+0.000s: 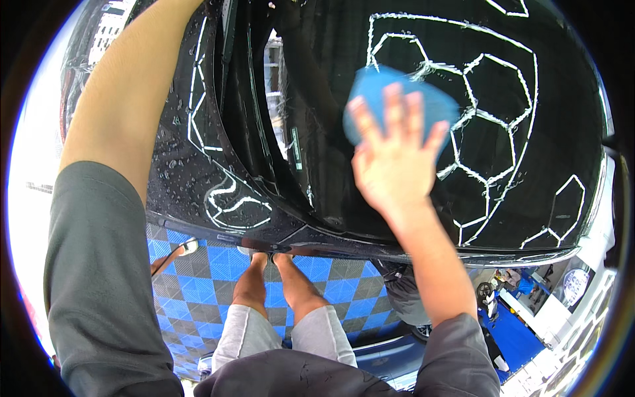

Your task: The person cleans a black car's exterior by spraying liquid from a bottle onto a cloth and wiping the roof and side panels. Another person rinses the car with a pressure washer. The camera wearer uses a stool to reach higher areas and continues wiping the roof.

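My right hand point(397, 168) lies spread over a blue cloth point(371, 82), which is pressed flat against the glossy black surface of a car point(342, 193). Both hand and cloth are blurred. Bright hexagonal light reflections show on the black surface around and to the right of the cloth. My left arm point(124, 89) reaches past the top edge, so the left hand is out of view. Beside that arm, water droplets dot a black body panel point(168, 183). A wiper arm point(227, 34) runs between this panel and dark glass.
Blue and grey interlocking floor tiles point(223, 270) lie below the car's side. Another person's foot point(188, 246) is at the left. Behind me stand a dark blue car point(387, 355) and a dark covered object point(404, 293). A blue mat or panel point(513, 332) lies at lower right.
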Motion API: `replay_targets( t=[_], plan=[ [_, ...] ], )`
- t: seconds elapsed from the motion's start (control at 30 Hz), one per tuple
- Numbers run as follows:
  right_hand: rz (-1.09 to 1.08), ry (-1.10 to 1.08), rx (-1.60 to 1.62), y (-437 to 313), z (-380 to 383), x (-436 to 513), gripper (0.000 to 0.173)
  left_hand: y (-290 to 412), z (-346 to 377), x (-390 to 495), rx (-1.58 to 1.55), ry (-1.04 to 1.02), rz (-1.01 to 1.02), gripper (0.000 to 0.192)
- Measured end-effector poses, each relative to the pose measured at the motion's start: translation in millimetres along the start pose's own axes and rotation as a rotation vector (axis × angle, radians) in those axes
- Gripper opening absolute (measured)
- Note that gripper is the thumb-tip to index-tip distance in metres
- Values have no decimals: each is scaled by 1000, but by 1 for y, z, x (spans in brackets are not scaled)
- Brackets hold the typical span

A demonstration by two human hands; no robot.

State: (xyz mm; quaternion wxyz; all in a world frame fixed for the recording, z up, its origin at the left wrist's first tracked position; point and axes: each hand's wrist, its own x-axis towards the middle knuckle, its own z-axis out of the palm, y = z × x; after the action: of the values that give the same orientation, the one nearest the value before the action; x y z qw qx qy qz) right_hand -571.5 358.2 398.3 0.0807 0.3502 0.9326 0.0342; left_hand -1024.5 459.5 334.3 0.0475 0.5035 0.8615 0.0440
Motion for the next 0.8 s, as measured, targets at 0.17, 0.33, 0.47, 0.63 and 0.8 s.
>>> replay_targets(
  t=[0.17, 0.33, 0.47, 0.63, 0.8],
  plan=[
    [3, 73, -133, -6, 6, 1, 65, 2, 1, 2, 6, -2, -3, 62],
    [-59, -92, 37, -8, 8, -4, 67, 2, 0, 1, 20, 19, 23, 63],
    [-28, -4, -95, 0, -5, 2, 67, 2, 0, 1, -11, 12, 13, 62],
    [-59, -195, 49, -7, -6, 0, 66, 4, -2, -1, 4, 4, -18, 64],
    [105, 84, -125, -3, 2, -9, 66, 8, -6, -2, 75, -14, 32, 65]
  ],
)
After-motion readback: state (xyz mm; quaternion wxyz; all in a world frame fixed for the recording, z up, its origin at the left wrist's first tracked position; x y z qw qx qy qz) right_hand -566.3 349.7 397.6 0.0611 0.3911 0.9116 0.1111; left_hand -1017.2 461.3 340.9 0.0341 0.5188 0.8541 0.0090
